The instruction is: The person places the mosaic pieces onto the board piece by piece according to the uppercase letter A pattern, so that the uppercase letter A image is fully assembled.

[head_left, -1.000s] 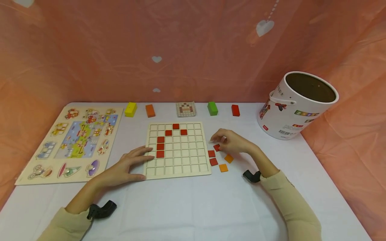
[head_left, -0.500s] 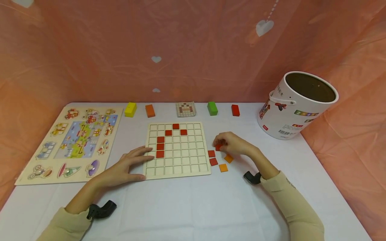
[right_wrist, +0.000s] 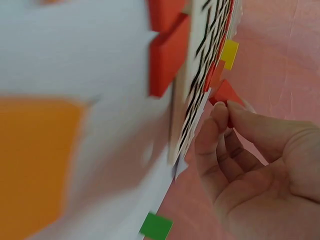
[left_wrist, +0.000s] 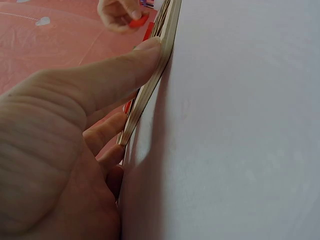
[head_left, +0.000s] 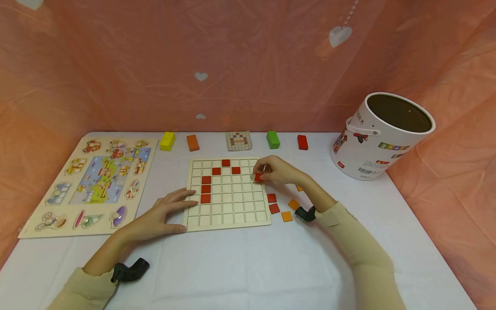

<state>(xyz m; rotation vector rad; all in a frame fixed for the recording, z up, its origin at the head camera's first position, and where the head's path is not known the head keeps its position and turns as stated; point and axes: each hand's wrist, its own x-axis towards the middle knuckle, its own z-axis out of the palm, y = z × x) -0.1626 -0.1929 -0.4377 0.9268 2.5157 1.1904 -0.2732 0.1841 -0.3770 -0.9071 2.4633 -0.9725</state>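
In the head view a square wooden grid board (head_left: 228,211) lies on the table with several red tiles (head_left: 206,189) set in its cells. My left hand (head_left: 164,215) rests at the board's left side, fingers extended over the edge; its thumb (left_wrist: 135,62) touches the board's edge in the left wrist view. Thumb and index finger of my right hand (head_left: 277,170) pinch a red square tile (right_wrist: 227,94) above the board's upper right part. Beside the board's right edge lie two red tiles (head_left: 274,208) and several orange tiles (head_left: 287,216), one partly hidden by the right wrist.
A small pattern card (head_left: 238,141) lies behind the board, between yellow (head_left: 168,141), orange (head_left: 193,142), green (head_left: 273,140) and red blocks (head_left: 302,142). On the left is a picture puzzle board (head_left: 89,215). A white bucket (head_left: 360,159) stands back right.
My right hand picked up a red tile from the loose ones and carried it left and away from me, over the board. An orange tile came into view behind it. The left hand stayed put.
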